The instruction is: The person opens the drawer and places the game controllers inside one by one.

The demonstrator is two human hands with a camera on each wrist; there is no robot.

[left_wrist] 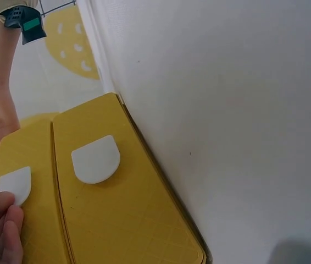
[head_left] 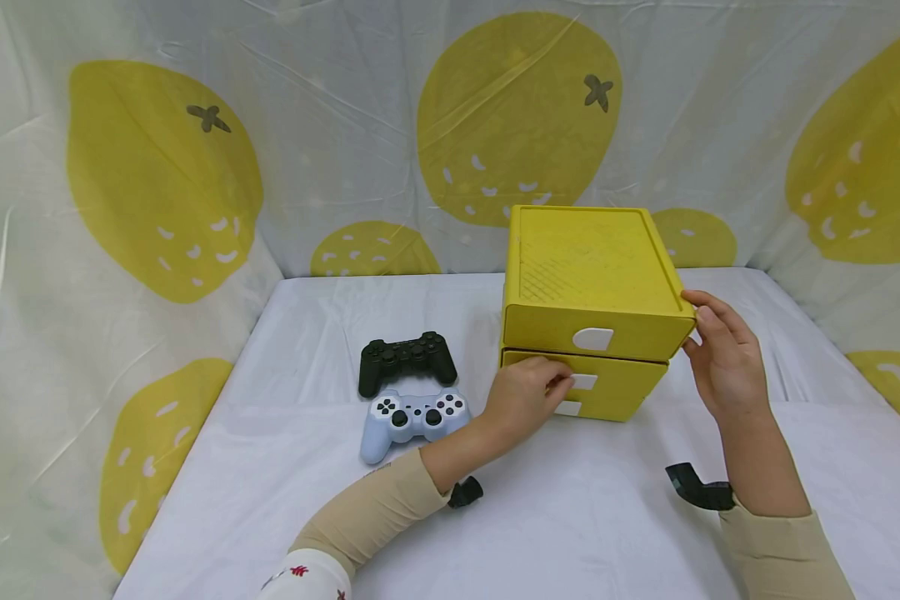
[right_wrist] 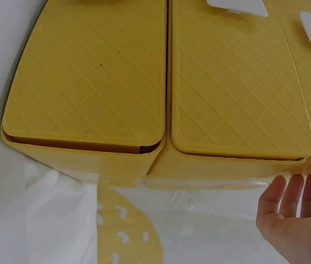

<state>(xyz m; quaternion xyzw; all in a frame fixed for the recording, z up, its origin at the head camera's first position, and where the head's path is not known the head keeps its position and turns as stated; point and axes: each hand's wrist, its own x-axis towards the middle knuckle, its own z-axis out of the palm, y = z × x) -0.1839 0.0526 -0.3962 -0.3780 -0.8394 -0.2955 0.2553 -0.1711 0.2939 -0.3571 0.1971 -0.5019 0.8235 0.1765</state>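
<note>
A small yellow drawer cabinet (head_left: 596,254) stands on the white-covered table, its drawers fronted by white tab handles. My left hand (head_left: 527,398) reaches across its front and pinches the middle drawer's white handle (left_wrist: 18,184) between thumb and finger. Below it in the stack, the bottom handle (left_wrist: 96,159) is untouched. The top drawer's handle (head_left: 592,338) is also free. My right hand (head_left: 731,362) steadies the cabinet's right side near the top front corner, its fingers (right_wrist: 293,195) extended against the wall. The drawer fronts look nearly flush with the frame.
To the cabinet's left lie a black game controller (head_left: 407,362) and, just in front of it, a light blue game controller (head_left: 417,417). My left forearm passes close by the blue one. A white curtain (head_left: 337,125) with yellow lemon prints surrounds the table.
</note>
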